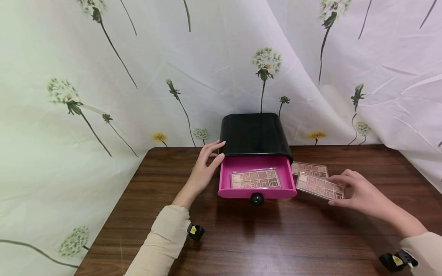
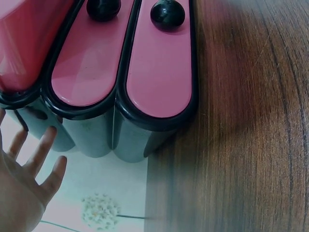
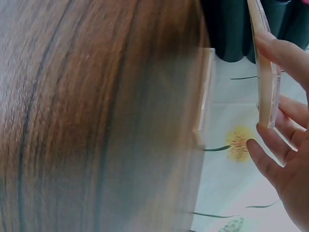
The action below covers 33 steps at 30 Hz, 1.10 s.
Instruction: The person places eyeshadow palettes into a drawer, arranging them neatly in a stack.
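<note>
My right hand (image 1: 362, 195) pinches a clear-lidded eyeshadow palette (image 1: 315, 184) by its right end, thumb on the near side and fingers on the far side. The palette is held tilted, just right of the pulled-out pink drawer (image 1: 290, 176). Inside that drawer lies another eyeshadow palette (image 1: 255, 179). The drawer belongs to a glossy black cabinet (image 1: 255, 134). Against the cabinet's left side, my left hand (image 1: 201, 168) rests its extended fingers near the top edge. A third palette (image 1: 309, 168) lies on the table behind the held one, partly hidden.
Two closed pink drawers (image 2: 89, 63) with black knobs (image 2: 167, 14) sit below the pulled-out one. The dark wooden table (image 1: 276, 241) reaches back to a white cloth (image 1: 214, 69) printed with dandelions. A black knob (image 1: 257, 199) sticks out from the open drawer's front.
</note>
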Each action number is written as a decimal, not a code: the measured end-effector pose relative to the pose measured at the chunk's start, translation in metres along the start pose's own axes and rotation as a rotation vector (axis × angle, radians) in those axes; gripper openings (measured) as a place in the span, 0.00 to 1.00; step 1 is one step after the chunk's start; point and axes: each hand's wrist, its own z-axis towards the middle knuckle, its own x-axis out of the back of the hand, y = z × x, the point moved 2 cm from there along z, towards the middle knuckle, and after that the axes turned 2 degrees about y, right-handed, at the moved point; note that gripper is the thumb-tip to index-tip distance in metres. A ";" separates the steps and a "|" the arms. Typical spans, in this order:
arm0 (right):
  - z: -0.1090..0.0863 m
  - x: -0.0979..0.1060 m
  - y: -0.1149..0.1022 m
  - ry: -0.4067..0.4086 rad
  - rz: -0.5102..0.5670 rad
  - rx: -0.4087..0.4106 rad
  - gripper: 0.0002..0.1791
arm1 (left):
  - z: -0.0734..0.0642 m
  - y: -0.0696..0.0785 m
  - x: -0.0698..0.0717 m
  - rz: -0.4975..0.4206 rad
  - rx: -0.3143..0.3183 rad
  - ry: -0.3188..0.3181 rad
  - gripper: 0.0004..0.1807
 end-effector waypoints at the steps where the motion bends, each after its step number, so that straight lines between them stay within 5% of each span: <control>1: -0.001 0.002 -0.002 0.006 0.007 0.000 0.32 | 0.000 0.000 0.000 0.001 0.001 0.000 0.24; 33: -0.003 0.053 -0.049 0.181 0.055 0.061 0.44 | 0.000 0.004 0.000 0.027 -0.001 0.015 0.23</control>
